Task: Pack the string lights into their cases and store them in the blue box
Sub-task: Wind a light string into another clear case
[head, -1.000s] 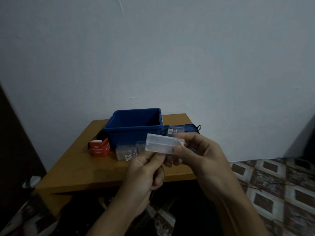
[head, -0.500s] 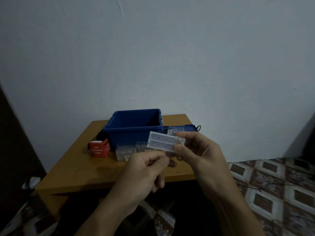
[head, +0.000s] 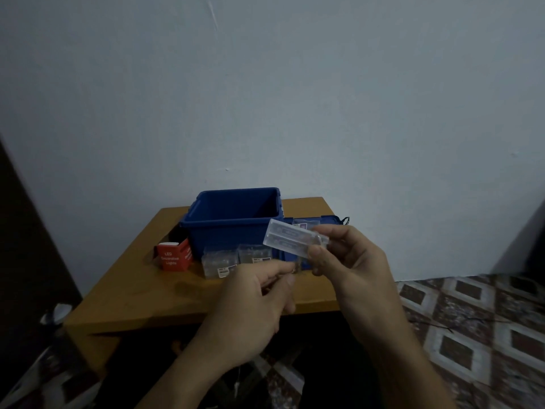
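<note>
My right hand point(head: 351, 261) holds a clear plastic battery pack point(head: 287, 239) of a string light by its right end, in the air in front of the blue box point(head: 233, 216). My left hand point(head: 259, 296) is just below it, thumb and fingers pinched on something small at its lower edge; a thin wire point(head: 236, 385) hangs under that hand. The blue box stands open-topped on the wooden table point(head: 141, 290). Two clear cases point(head: 219, 262) point(head: 255, 253) lie on the table in front of the box.
A red carton point(head: 174, 255) printed "LED Decorative Lights" stands left of the cases. The blue lid point(head: 324, 221) lies right of the box with a clear case on it. A wall rises behind the table. Patterned floor tiles point(head: 472, 320) lie to the right.
My left hand let go of the pack's left end and dropped a little below it. My right hand tilted the pack so its flat face shows.
</note>
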`<state>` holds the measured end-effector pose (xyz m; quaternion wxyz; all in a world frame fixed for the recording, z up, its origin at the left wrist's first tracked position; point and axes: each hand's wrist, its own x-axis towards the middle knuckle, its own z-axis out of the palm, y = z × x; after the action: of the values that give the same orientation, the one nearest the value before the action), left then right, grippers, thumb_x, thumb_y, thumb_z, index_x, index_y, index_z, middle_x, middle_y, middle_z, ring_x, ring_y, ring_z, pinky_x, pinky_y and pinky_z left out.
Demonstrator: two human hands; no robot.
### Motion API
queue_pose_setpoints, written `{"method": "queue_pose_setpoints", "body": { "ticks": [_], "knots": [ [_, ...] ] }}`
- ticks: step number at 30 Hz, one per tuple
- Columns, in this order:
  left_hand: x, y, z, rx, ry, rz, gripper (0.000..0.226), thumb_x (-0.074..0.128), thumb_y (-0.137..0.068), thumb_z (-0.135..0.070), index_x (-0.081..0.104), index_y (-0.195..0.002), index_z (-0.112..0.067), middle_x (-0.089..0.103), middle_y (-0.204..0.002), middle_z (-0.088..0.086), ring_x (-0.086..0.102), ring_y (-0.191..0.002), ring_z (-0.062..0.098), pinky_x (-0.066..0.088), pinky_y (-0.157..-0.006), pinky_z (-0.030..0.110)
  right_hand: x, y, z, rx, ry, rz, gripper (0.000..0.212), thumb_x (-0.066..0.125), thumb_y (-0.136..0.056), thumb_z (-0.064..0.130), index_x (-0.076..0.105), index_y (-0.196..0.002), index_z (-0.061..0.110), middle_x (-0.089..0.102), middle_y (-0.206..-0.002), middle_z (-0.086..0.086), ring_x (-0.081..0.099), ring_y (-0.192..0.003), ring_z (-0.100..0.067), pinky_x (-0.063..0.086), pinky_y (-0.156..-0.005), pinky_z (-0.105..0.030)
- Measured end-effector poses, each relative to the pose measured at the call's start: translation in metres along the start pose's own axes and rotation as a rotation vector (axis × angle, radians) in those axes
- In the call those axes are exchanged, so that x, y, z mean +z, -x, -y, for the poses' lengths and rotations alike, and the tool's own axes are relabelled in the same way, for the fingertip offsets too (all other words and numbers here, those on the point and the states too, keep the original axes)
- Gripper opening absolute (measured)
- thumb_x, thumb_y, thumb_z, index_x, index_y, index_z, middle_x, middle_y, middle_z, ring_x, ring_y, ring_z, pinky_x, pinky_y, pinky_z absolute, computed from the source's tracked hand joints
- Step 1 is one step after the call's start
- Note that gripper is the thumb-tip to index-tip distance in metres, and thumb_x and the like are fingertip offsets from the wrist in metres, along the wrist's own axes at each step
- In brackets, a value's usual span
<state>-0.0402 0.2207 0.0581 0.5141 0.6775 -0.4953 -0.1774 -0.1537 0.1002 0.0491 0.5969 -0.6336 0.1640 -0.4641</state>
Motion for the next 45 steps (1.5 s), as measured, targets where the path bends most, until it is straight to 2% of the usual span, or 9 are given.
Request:
{"method": "queue_pose_setpoints", "body": {
  "ticks": [7, 15, 20, 26, 32, 35, 40, 43, 45],
  "knots": [
    [0.001, 0.005, -0.011, 0.191, -0.311, -0.054, 0.025, 0.051, -0.101, -0.034, 0.067, -0.082, -0.03, 0.065, -0.069, -0.007, 0.062, -0.066, 0.009, 0.049, -0.061, 0.025, 0.002, 0.001, -0.003, -0.035, 0.116, -0.018, 0.019, 0.069, -0.094, 0.014, 0.067, -0.111, 0.022, 0.075, -0.101, -0.002, 0.071, -0.096, -0.018, 0.06, -0.085, -0.042],
    [-0.007, 0.003, -0.018, 0.236, -0.31, 0.026, 0.015, 0.056, -0.099, -0.033, 0.065, -0.089, -0.034, 0.065, -0.077, -0.007, 0.063, -0.072, 0.01, 0.052, -0.061, 0.032, -0.001, 0.001, 0.0, -0.06, 0.221, 0.036, 0.021, 0.068, -0.094, 0.012, 0.066, -0.109, 0.027, 0.075, -0.1, 0.005, 0.07, -0.096, -0.01, 0.06, -0.086, -0.039],
    [-0.02, 0.001, -0.028, 0.281, -0.421, 0.074, 0.01, 0.059, -0.097, -0.033, 0.062, -0.088, -0.036, 0.055, -0.093, -0.023, 0.054, -0.077, -0.007, 0.039, -0.064, 0.008, -0.004, 0.001, -0.001, -0.064, 0.299, 0.097, 0.023, 0.068, -0.094, 0.015, 0.064, -0.11, 0.031, 0.074, -0.099, 0.009, 0.069, -0.094, -0.008, 0.058, -0.084, -0.034],
    [-0.039, -0.012, -0.042, 0.382, -0.631, 0.066, 0.015, 0.055, -0.095, -0.038, 0.057, -0.08, -0.036, 0.051, -0.083, -0.018, 0.051, -0.078, 0.001, 0.032, -0.064, 0.018, -0.004, 0.002, 0.0, -0.017, 0.323, 0.201, 0.019, 0.067, -0.094, 0.019, 0.064, -0.111, 0.029, 0.074, -0.098, 0.008, 0.07, -0.092, -0.011, 0.059, -0.084, -0.04],
    [-0.049, -0.034, -0.045, 0.475, -0.795, 0.111, 0.009, 0.058, -0.095, -0.041, 0.06, -0.086, -0.037, 0.049, -0.087, -0.019, 0.048, -0.086, -0.004, 0.032, -0.065, 0.013, -0.005, 0.003, 0.003, 0.01, 0.26, 0.285, 0.015, 0.066, -0.096, 0.017, 0.066, -0.108, 0.025, 0.075, -0.093, 0.0, 0.069, -0.085, -0.015, 0.049, -0.074, -0.028],
    [-0.055, -0.046, -0.044, 0.44, -0.718, 0.183, 0.007, 0.066, -0.091, -0.039, 0.062, -0.085, -0.038, 0.056, -0.085, -0.018, 0.054, -0.083, 0.0, 0.038, -0.068, 0.01, -0.006, 0.003, 0.006, 0.045, 0.206, 0.322, 0.015, 0.066, -0.095, 0.014, 0.067, -0.108, 0.021, 0.075, -0.093, -0.002, 0.069, -0.085, -0.018, 0.051, -0.072, -0.027],
    [-0.067, -0.069, -0.045, 0.19, -0.338, 0.45, 0.005, 0.074, -0.087, -0.025, 0.075, -0.089, -0.021, 0.072, -0.085, -0.002, 0.067, -0.08, 0.012, 0.052, -0.07, 0.023, -0.009, 0.003, 0.009, 0.107, 0.11, 0.371, 0.016, 0.068, -0.092, 0.008, 0.07, -0.107, 0.014, 0.074, -0.095, -0.007, 0.069, -0.083, -0.021, 0.058, -0.077, -0.032],
    [-0.066, -0.072, -0.036, 0.087, -0.187, 0.457, 0.006, 0.073, -0.086, -0.019, 0.072, -0.09, -0.016, 0.068, -0.072, -0.008, 0.06, -0.067, 0.003, 0.047, -0.06, 0.015, -0.009, 0.004, 0.01, 0.122, 0.058, 0.389, 0.016, 0.069, -0.091, 0.008, 0.07, -0.107, 0.012, 0.074, -0.096, -0.008, 0.069, -0.083, -0.023, 0.058, -0.076, -0.033],
    [-0.063, -0.071, -0.023, -0.002, -0.014, 0.435, 0.008, 0.074, -0.085, -0.023, 0.07, -0.087, -0.016, 0.065, -0.072, -0.007, 0.056, -0.069, 0.009, 0.044, -0.06, 0.02, -0.009, 0.004, 0.009, 0.113, 0.036, 0.39, 0.017, 0.071, -0.089, 0.011, 0.07, -0.106, 0.012, 0.074, -0.097, -0.009, 0.069, -0.085, -0.027, 0.057, -0.076, -0.033]
  ]
}}
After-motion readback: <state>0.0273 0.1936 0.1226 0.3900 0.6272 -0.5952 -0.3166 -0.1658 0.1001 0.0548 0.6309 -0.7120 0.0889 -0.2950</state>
